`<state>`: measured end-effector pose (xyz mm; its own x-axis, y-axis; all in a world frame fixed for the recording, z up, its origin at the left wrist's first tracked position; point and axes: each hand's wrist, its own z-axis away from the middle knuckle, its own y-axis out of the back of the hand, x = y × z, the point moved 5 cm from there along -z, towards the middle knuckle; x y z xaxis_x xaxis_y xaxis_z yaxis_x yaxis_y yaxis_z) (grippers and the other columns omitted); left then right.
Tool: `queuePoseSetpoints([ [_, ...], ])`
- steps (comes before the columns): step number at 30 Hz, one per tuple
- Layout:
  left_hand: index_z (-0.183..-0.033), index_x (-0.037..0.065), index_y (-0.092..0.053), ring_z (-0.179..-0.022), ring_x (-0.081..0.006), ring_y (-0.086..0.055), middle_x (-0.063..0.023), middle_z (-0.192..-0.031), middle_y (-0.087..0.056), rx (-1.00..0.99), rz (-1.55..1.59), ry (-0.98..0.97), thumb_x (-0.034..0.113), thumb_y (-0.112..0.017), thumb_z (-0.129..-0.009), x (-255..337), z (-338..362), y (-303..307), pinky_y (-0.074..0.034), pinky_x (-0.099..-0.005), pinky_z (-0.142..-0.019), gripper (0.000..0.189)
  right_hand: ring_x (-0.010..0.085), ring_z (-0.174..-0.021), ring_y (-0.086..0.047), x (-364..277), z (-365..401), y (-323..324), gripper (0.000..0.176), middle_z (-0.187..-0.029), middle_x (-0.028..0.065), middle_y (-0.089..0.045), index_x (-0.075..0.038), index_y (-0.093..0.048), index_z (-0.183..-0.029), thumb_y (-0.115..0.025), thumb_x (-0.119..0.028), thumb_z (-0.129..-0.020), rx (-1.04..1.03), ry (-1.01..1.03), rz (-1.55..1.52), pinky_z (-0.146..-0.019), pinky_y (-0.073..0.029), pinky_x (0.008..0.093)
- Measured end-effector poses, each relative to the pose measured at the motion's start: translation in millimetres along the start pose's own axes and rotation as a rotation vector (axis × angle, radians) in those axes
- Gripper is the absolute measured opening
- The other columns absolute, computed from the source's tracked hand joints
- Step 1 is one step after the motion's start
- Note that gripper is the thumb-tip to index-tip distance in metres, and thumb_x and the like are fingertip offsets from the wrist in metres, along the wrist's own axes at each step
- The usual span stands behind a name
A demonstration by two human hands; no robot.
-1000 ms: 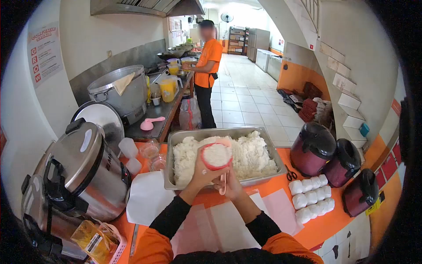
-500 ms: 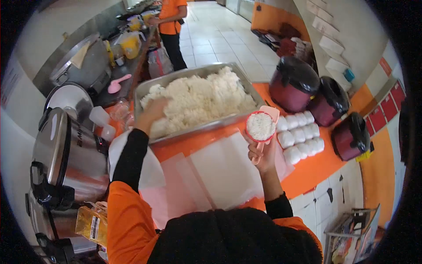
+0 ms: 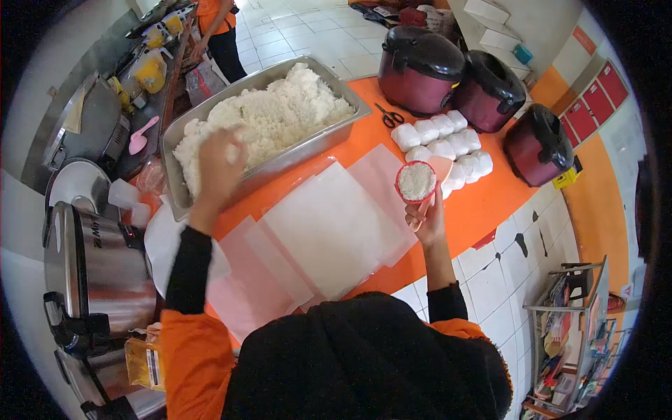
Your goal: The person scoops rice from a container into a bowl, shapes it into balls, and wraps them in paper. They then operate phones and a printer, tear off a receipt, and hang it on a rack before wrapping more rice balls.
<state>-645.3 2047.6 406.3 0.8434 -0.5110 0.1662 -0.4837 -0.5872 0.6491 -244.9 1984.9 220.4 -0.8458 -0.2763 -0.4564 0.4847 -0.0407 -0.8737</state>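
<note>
My right hand (image 3: 432, 222) is closed round the pale handle of a round, red-rimmed scoop (image 3: 397, 183) filled level with white rice (image 3: 418, 180). A flat pink piece, like a rice paddle (image 3: 441, 168), shows behind the scoop. My left hand (image 3: 220, 168) hovers over the near left side of a metal tray (image 3: 297, 155) heaped with cooked rice (image 3: 280, 105). Its fingers are curled together; anything in them is too small to make out. Below lie white wrapping sheets (image 3: 336, 224) and pink sheets (image 3: 248, 283) on the orange table.
White wrapped bundles (image 3: 442, 148) stand in rows at right, near black scissors (image 3: 388, 115). Several maroon rice cookers (image 3: 420, 73) line the far right. A large steel cooker (image 3: 112, 273) stands left. A pink scoop (image 3: 142, 136) rests on the side counter, with a person (image 3: 217, 35) beyond.
My left hand has come up from the rice toward the tray's near edge, its fingers now curled. My right hand still holds the filled scoop. The view has shifted, revealing the scissors.
</note>
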Motion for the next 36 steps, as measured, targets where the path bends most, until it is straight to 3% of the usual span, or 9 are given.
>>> queuePoseSetpoints([
  [2, -0.078, 0.006, -0.063, -0.082, -0.0292, -0.063, -0.0099, -0.087, -0.066, -0.233, 0.275, 0.101, 0.012, -0.066, -0.079, 50, 43, -30, -0.046, -0.0406, -0.080, 0.006, 0.0062, -0.039, -0.035, 5, 1, 3, 0.048, -0.058, -0.0048, -0.045, -0.014, -0.053, -0.104, -0.043, -0.060, -0.092, 0.074, -0.001, 0.037, -0.037, -0.027, 0.0192],
  [3, -0.087, 0.007, -0.066, -0.088, -0.0273, -0.063, -0.0075, -0.092, -0.068, -0.193, 0.256, 0.022, 0.014, -0.066, -0.081, 84, 67, -37, -0.046, -0.0396, -0.083, 0.010, 0.0064, -0.040, -0.034, 11, -1, 5, 0.049, -0.060, -0.0042, -0.046, -0.014, -0.054, -0.103, -0.044, -0.061, -0.091, 0.108, -0.032, 0.008, -0.037, -0.026, 0.0197],
  [6, -0.135, 0.013, -0.047, -0.127, -0.0264, -0.044, -0.0061, -0.137, -0.049, -0.715, 0.274, 0.097, 0.044, -0.064, -0.082, 117, 160, -96, -0.032, -0.0505, -0.104, 0.064, 0.0073, -0.040, -0.034, 29, -20, 35, 0.047, -0.068, -0.0025, -0.053, -0.018, -0.056, -0.102, -0.046, -0.062, -0.089, 0.096, -0.138, -0.051, -0.038, -0.024, 0.0211],
  [10, -0.145, 0.017, -0.030, -0.143, -0.0256, -0.018, -0.0019, -0.154, -0.023, -1.009, 0.104, 0.123, 0.057, -0.067, -0.074, 127, 198, -101, -0.009, -0.0606, -0.112, 0.090, 0.0078, -0.040, -0.034, 28, -38, 27, 0.041, -0.071, -0.0026, -0.054, -0.019, -0.055, -0.102, -0.048, -0.057, -0.090, 0.325, -0.032, 0.179, -0.037, -0.024, 0.0209],
  [17, -0.144, 0.018, -0.033, -0.143, -0.0259, -0.018, -0.0005, -0.153, -0.026, -0.988, 0.224, 0.133, 0.049, -0.075, -0.069, 115, 194, -98, -0.007, -0.0582, -0.114, 0.091, 0.0060, -0.045, -0.037, -3, -55, -9, 0.041, -0.078, -0.0046, -0.054, -0.017, -0.053, -0.112, -0.067, -0.042, -0.083, 0.336, 0.043, 0.477, -0.039, -0.027, 0.0201],
  [23, -0.142, 0.017, -0.036, -0.143, -0.0256, -0.018, -0.0009, -0.152, -0.026, -1.002, 0.271, 0.143, 0.044, -0.075, -0.069, 110, 192, -102, -0.005, -0.0583, -0.114, 0.088, 0.0271, -0.091, -0.062, -17, -55, -35, 0.076, -0.100, 0.0111, -0.064, -0.009, -0.047, -0.131, -0.078, -0.042, -0.070, 0.067, 0.563, 1.984, -0.079, -0.049, 0.0385],
  [24, -0.142, 0.017, -0.036, -0.143, -0.0257, -0.018, -0.0010, -0.153, -0.026, -1.004, 0.278, 0.140, 0.044, -0.075, -0.069, 109, 190, -101, -0.004, -0.0584, -0.114, 0.087, 0.0347, -0.112, -0.056, -13, -58, -26, 0.078, -0.111, 0.0177, -0.062, -0.008, -0.050, -0.128, -0.080, -0.045, -0.066, 0.091, 0.312, 1.961, -0.095, -0.043, 0.0440],
  [33, -0.140, 0.016, -0.039, -0.143, -0.0252, -0.018, -0.0010, -0.152, -0.027, -1.007, 0.293, 0.170, 0.043, -0.074, -0.070, 103, 188, -103, -0.001, -0.0575, -0.114, 0.083, 0.0360, -0.100, -0.059, -16, -65, -30, 0.072, -0.106, 0.0177, -0.063, -0.014, -0.054, -0.125, -0.080, -0.045, -0.065, 0.109, 0.379, 1.810, -0.088, -0.046, 0.0444],
  [36, -0.140, 0.016, -0.040, -0.143, -0.0252, -0.019, -0.0017, -0.152, -0.028, -1.009, 0.298, 0.169, 0.043, -0.075, -0.070, 106, 190, -104, -0.001, -0.0571, -0.114, 0.082, 0.0335, -0.100, -0.060, -14, -58, -41, 0.072, -0.105, 0.0158, -0.064, -0.013, -0.053, -0.125, -0.081, -0.042, -0.065, 0.148, 0.375, 2.023, -0.087, -0.047, 0.0421],
])
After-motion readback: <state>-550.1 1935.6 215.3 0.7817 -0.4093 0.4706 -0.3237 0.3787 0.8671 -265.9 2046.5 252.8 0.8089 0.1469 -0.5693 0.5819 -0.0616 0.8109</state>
